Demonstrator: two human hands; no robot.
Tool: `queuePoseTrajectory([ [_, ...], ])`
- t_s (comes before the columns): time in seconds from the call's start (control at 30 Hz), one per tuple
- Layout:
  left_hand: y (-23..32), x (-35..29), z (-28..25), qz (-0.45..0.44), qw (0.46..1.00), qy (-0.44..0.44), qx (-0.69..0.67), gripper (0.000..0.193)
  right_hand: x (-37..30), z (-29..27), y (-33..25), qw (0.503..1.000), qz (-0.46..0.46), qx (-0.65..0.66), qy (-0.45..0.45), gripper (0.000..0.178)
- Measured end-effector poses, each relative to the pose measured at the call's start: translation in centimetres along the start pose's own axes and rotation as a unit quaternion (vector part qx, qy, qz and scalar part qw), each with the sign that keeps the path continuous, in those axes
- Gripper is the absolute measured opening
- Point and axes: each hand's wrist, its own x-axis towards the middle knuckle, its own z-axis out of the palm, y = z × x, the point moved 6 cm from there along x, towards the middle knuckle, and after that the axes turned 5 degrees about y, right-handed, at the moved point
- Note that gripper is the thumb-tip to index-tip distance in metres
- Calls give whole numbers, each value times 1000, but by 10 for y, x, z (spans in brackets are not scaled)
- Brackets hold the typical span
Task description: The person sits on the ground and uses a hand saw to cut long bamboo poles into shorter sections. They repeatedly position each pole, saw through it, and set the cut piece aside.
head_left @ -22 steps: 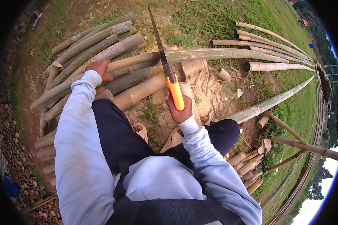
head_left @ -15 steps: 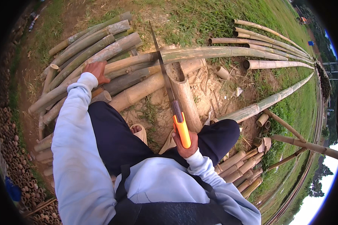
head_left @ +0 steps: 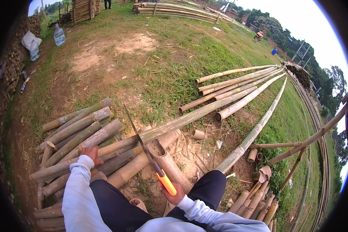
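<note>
My right hand is closed around the orange handle of a handsaw. Its long, dark blade points away from me and crosses a long bamboo pole. The pole runs from the left pile out to the far right. Left of the blade, my left hand presses on the bamboo, its fingers wrapped over the top; the fingertips are partly hidden. A thick upright bamboo post with a hollowed top stands close to the blade, between my knees. How deep the blade sits in the pole, I cannot tell.
Cut bamboo lengths are stacked at the left, and shorter pieces lie by my right knee. Long poles stretch over the grass at right. A short offcut rests on the sawdust. Clear plastic bottles stand far left.
The head view has tilted up, so hands, saw and pole appear lower and more of the far yard shows. Both hands keep their holds, and the blade still lies across the pole.
</note>
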Motion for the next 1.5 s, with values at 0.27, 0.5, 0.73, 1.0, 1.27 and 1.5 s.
queuePoseTrajectory([
  [0.27, 10, 11, 9, 11, 1000, 26, -12, 75, 59, 2, -40, 992, -100, -79, -3, 26],
  [0.5, 15, 3, -7, 14, 994, 103, -19, 72, 93, 26, -59, 993, -104, -62, 5, 25],
  [0.73, -1, 10, 10, -8, 989, 148, 0, 68, 100, 28, -50, 989, -132, -67, 8, 26],
  [1.0, 27, 5, -11, -18, 997, 72, 9, 79, -21, -2, -40, 999, 6, -36, 13, 18],
  [1.27, 23, 2, -16, -38, 998, 41, -19, 88, 55, 9, -43, 1000, -1, 2, 21, 20],
  [1.5, 23, 1, -16, -38, 997, 63, 21, 92, 49, 18, -45, 999, -38, -19, 24, 24],
])
